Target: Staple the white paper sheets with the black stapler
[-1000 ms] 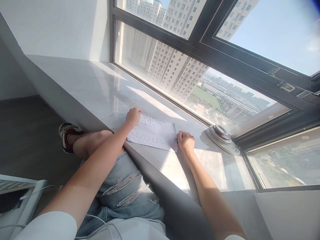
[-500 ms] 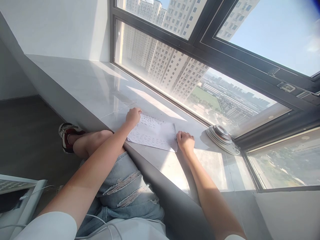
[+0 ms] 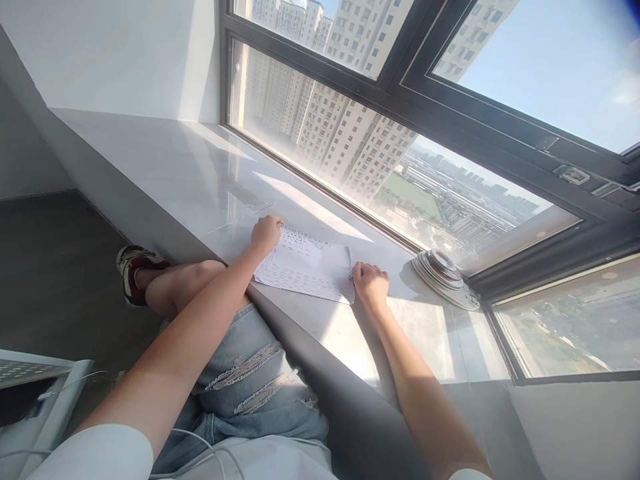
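A few white paper sheets (image 3: 313, 267) lie in a loose stack on the windowsill, the top one with rows of dark handwriting. At the stack's upper left corner, my left hand (image 3: 267, 232) pinches the paper between thumb and fingers. My right hand (image 3: 371, 281) rests on the sill against the right edge of the sheets, its fingers curled in. A small dark bit shows at those fingertips, too small to name. Whether the right fingers grip the paper edge too is hidden.
The pale, glossy windowsill (image 3: 150, 160) is partly sunlit. Near the window frame (image 3: 395, 87) on the right sits a round stacked object (image 3: 441, 270), like plates or lids. A white metal frame (image 3: 65, 393) with a cable stands at lower left, beside my bent legs (image 3: 240, 360).
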{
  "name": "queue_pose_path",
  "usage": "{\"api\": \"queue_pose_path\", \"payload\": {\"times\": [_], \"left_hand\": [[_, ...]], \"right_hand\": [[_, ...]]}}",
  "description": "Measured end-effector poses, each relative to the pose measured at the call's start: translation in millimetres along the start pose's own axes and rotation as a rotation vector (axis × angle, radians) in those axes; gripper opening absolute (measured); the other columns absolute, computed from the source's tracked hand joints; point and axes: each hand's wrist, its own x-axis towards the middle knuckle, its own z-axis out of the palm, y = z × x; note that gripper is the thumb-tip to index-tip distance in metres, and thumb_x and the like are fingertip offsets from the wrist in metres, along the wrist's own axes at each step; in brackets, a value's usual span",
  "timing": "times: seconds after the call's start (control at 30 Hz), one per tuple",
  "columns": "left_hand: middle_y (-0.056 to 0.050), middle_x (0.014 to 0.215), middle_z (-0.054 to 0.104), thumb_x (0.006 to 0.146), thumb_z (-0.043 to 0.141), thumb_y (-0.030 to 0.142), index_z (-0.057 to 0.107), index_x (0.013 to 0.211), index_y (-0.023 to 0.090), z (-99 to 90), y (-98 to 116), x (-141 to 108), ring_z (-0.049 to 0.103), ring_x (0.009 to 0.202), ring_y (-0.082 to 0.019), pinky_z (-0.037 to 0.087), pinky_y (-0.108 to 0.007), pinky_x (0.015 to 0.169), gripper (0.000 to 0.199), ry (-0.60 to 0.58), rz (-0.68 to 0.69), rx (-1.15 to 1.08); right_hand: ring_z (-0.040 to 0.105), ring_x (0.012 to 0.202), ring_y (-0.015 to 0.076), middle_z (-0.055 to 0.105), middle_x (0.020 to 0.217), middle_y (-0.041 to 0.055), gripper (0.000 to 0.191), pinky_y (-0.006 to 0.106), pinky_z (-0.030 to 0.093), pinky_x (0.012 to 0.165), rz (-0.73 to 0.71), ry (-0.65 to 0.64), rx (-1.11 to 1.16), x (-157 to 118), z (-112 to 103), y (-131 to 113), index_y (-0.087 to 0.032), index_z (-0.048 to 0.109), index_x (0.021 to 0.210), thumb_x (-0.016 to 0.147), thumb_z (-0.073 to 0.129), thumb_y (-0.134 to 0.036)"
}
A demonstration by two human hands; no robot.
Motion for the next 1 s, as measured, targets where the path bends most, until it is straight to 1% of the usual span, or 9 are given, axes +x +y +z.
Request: {"api": "queue_pose_path", "payload": {"times": [0.2, 0.4, 0.53, 0.7, 0.8, 0.87, 0.97, 1.0], "left_hand": [[-0.013, 0.112, 0.073, 0.101, 0.045, 0.026, 0.072, 0.120, 0.021, 0.9, -1, 1, 0.069, 0.088, -0.024, 0.052, -0.031, 0.074, 0.033, 0.000, -0.011, 0.003], [-0.013, 0.111, 0.072, 0.101, 0.043, 0.023, 0.071, 0.122, 0.021, -0.4, 0, -1, 0.068, 0.078, -0.023, 0.051, -0.031, 0.066, 0.035, -0.003, -0.005, -0.012], [-0.014, 0.112, 0.072, 0.100, 0.042, 0.021, 0.072, 0.119, 0.020, -0.5, 0, -2, 0.067, 0.077, -0.023, 0.049, -0.030, 0.063, 0.035, 0.015, 0.000, -0.011], [-0.013, 0.115, 0.072, 0.100, 0.042, 0.021, 0.070, 0.122, 0.020, -0.2, 0, -1, 0.068, 0.081, -0.024, 0.051, -0.031, 0.067, 0.036, -0.003, -0.001, -0.031], [-0.014, 0.114, 0.072, 0.100, 0.042, 0.021, 0.071, 0.121, 0.020, -0.5, 0, -1, 0.068, 0.084, -0.025, 0.051, -0.033, 0.069, 0.036, 0.004, 0.008, -0.034], [-0.014, 0.113, 0.072, 0.100, 0.042, 0.021, 0.071, 0.119, 0.020, -1.0, 1, -2, 0.068, 0.083, -0.025, 0.051, -0.033, 0.069, 0.035, 0.008, 0.006, -0.033], [-0.014, 0.112, 0.072, 0.100, 0.042, 0.022, 0.071, 0.118, 0.021, -1.7, 2, -2, 0.068, 0.084, -0.025, 0.051, -0.032, 0.070, 0.034, 0.005, -0.007, -0.022], [-0.014, 0.112, 0.072, 0.100, 0.043, 0.022, 0.072, 0.118, 0.021, -1.8, 2, -3, 0.068, 0.085, -0.026, 0.051, -0.032, 0.070, 0.034, 0.006, -0.007, -0.019]], "right_hand": [[0.046, 0.064, 0.0165, 0.053, 0.059, 0.0021, 0.045, 0.032, 0.022, 0.067, -0.010, 0.012, -0.029, -1, 2, 0, -0.019, 0.048, 0.060, 0.101, 0.036, -0.034], [0.042, 0.063, 0.0157, 0.052, 0.059, 0.0017, 0.045, 0.032, 0.019, 0.066, -0.043, 0.036, -0.077, -2, 5, 1, -0.019, 0.048, 0.060, 0.102, 0.037, -0.031], [0.039, 0.062, 0.0152, 0.051, 0.059, 0.0013, 0.044, 0.033, 0.017, 0.065, -0.065, 0.043, -0.106, -2, 6, 1, -0.018, 0.048, 0.061, 0.102, 0.037, -0.029], [0.035, 0.061, 0.0151, 0.050, 0.058, 0.0016, 0.043, 0.033, 0.016, 0.066, -0.095, 0.049, -0.148, -3, 6, -1, -0.018, 0.048, 0.061, 0.101, 0.036, -0.025], [0.035, 0.061, 0.0149, 0.049, 0.058, 0.0014, 0.044, 0.033, 0.015, 0.066, -0.099, 0.050, -0.173, -3, 7, -1, -0.017, 0.049, 0.061, 0.102, 0.035, -0.025], [0.036, 0.062, 0.0149, 0.050, 0.060, 0.0015, 0.045, 0.033, 0.014, 0.066, -0.105, 0.047, -0.179, -3, 8, 0, -0.017, 0.052, 0.063, 0.103, 0.037, -0.030], [0.039, 0.066, 0.0155, 0.055, 0.065, 0.0026, 0.045, 0.032, 0.014, 0.066, -0.121, 0.056, -0.184, -4, 10, 2, -0.017, 0.057, 0.068, 0.104, 0.041, -0.041], [0.040, 0.066, 0.0156, 0.055, 0.066, 0.0029, 0.045, 0.032, 0.014, 0.066, -0.122, 0.059, -0.188, -4, 11, 2, -0.017, 0.057, 0.070, 0.104, 0.041, -0.042]]}}
